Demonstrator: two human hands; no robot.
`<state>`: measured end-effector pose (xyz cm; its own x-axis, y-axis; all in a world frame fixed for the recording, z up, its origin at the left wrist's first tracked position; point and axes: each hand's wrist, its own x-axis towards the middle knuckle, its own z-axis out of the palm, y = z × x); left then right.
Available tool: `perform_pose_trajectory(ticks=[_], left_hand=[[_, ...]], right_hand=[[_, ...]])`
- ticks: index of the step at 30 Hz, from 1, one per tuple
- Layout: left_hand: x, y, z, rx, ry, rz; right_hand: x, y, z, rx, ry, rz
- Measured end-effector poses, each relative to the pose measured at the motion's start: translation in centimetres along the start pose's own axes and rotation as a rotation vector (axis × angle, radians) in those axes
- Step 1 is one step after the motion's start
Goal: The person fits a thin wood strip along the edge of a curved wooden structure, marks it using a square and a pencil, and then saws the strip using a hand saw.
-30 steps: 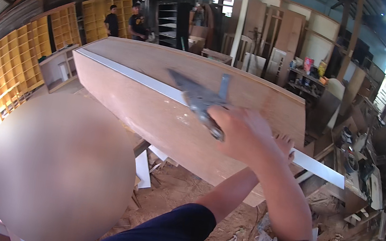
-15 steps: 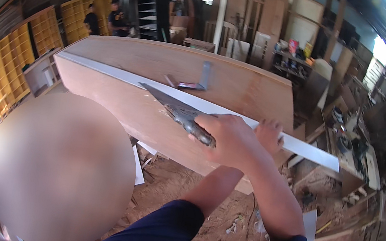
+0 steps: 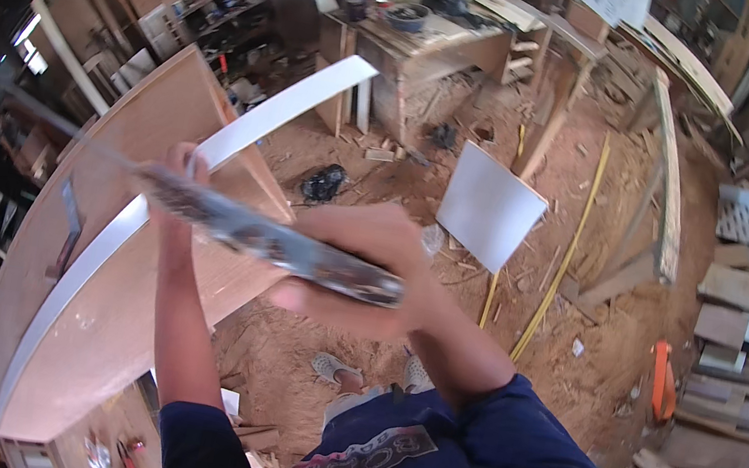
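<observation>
A handsaw point(image 3: 270, 242) is gripped by its dark handle in my right hand point(image 3: 371, 253). Its blade points left and is smeared by motion. Beyond it, my left hand point(image 3: 181, 166) holds a long white strip point(image 3: 285, 107), its fingers partly hidden behind the saw. The strip lies along a large reddish-brown wooden piece point(image 3: 155, 288), and one end juts out past it. On the same wooden piece, left of the strip, rests a try square point(image 3: 71, 218).
A cluttered workbench point(image 3: 458, 76) stands beyond the strip's free end. On the sandy floor are a white square panel point(image 3: 493, 211), a black plastic bag point(image 3: 324, 184), long yellow strips point(image 3: 568, 250) and an orange object point(image 3: 661, 382). Scrap boards point(image 3: 733, 288) are piled at the right.
The view has swung to the right, showing more floor. The saw, earlier low over the strip, now appears raised nearer to me. My left hand stays at the strip.
</observation>
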<state>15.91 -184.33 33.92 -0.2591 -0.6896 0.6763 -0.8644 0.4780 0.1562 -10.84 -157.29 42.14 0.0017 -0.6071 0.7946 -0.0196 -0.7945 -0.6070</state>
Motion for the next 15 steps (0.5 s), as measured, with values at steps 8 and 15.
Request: perform_pose_trajectory(ticks=[8, 15], left_hand=[[0.0, -1.3, -0.7, 0.099, 0.015, 0.121], [0.0, 0.9, -1.2, 0.037, -0.083, -0.015]], right_hand=[[-17.0, -7.4, -11.0, -0.139, 0.518, 0.377], [-31.0, -14.4, -14.1, -0.22, 0.791, 0.631]])
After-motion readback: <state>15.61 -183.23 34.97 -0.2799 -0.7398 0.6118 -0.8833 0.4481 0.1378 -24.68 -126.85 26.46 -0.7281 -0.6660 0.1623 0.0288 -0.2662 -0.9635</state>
